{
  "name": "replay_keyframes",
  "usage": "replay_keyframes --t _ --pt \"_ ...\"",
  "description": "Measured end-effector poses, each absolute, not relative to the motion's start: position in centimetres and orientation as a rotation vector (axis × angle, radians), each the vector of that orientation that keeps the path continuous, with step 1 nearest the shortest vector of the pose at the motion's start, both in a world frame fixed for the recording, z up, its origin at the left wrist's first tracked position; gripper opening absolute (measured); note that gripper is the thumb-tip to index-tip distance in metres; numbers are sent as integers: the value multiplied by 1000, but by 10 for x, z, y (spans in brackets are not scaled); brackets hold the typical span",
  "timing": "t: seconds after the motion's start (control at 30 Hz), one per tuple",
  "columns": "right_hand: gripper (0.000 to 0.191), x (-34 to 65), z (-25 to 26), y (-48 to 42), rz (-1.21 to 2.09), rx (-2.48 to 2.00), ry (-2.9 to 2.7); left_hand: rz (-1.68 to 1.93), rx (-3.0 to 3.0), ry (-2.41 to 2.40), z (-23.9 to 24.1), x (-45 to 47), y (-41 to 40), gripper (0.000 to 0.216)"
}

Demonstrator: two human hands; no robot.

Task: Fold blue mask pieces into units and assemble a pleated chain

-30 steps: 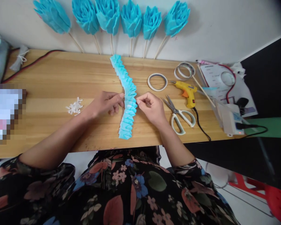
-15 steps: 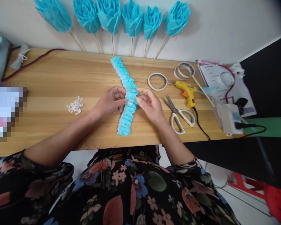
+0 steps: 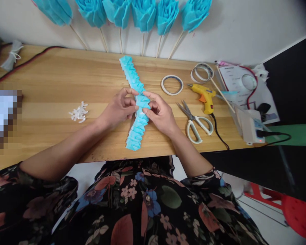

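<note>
A long pleated strip of blue paper [image 3: 136,131] runs up and down the wooden table in front of me, bent at its middle. My left hand [image 3: 122,107] grips its left edge there, thumb and fingers pinched on the folds. From the other side my right hand [image 3: 159,110] pinches the same part, its thumb lying on top of the pleats. Both hands are closed on the strip, close together, and some fingertips are hidden by the paper. The strip's far and near ends lie free of the hands.
Several blue paper flowers [image 3: 144,17] on sticks lean at the wall. To the right are a tape roll [image 3: 163,85], scissors [image 3: 191,117], a yellow glue gun [image 3: 206,98] and a power strip [image 3: 250,127]. White paper scraps [image 3: 79,113] lie left; a pixelated object [image 3: 2,115] sits beyond.
My right thumb and fingers have shifted left, further over the pleats. The strip's near end has swung slightly left. The whole view has tilted a little downward.
</note>
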State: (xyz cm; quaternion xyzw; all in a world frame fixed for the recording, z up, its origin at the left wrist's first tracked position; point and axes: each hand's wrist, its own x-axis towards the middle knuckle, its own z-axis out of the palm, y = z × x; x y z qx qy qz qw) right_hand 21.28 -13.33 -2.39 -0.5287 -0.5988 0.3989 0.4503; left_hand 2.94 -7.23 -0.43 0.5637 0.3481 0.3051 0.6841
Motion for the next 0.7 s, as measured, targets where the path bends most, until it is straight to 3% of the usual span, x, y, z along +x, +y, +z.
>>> replay_keyframes --t 0.7 --pt "64 228 -28 -130 1033 -1281 -1479 797 1143 823 -7 30 -71 40"
